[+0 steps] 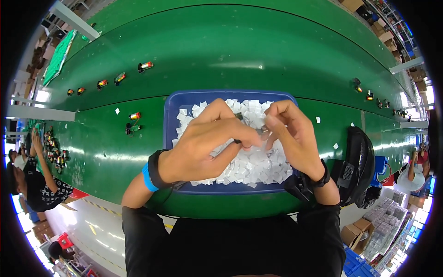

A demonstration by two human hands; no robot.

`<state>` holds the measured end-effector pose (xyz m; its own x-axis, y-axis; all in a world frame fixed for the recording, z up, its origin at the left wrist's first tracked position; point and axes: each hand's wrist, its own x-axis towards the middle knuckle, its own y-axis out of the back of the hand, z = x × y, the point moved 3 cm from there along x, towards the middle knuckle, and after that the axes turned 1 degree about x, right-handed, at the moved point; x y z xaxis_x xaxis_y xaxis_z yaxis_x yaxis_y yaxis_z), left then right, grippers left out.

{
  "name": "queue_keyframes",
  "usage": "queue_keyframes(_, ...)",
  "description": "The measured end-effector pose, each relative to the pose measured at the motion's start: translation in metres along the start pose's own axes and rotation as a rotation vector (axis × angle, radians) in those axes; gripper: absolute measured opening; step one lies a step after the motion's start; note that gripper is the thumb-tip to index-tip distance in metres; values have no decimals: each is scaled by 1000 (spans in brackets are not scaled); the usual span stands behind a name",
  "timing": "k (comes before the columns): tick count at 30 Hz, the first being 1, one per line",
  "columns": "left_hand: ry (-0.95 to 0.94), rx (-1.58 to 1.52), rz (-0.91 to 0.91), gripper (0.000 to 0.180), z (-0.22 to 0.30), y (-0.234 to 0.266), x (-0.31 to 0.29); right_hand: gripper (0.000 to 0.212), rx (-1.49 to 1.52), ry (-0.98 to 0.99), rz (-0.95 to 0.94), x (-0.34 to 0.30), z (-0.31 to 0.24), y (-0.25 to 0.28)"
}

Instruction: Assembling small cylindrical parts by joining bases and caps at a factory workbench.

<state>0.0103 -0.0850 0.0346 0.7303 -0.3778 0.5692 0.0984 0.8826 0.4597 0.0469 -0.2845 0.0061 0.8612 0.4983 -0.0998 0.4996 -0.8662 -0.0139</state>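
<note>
Both hands are over a blue tray [169, 134] heaped with small white square pieces [251, 162]. My left hand [203, 145] comes in from the left, fingers bent and pinched together. Between its fingers a small dark bit shows, too little to name. Facing it, my right hand [295, 136] has thumb and fingertips closed near the left fingertips. A small greyish thing between the two hands is blurred and mostly covered by the fingers, so I cannot tell its kind.
Left of the tray lies a small red-orange cylinder with a green circuit board [134, 129]. Similar assemblies [145, 67] line the green table [221, 44]. A black bag [360, 161] and a blue box [379, 170] stand at right. Another person [39, 184] works at far left.
</note>
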Motion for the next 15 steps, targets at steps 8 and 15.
queue_keyframes(8,-107,106,-31,37,-2,5,-5,19,-722,126,-9,16,8,15)
queue_keyframes(15,-148,112,-68,35,-2,-1,-3,32,112,8,-123,10,-10,10)
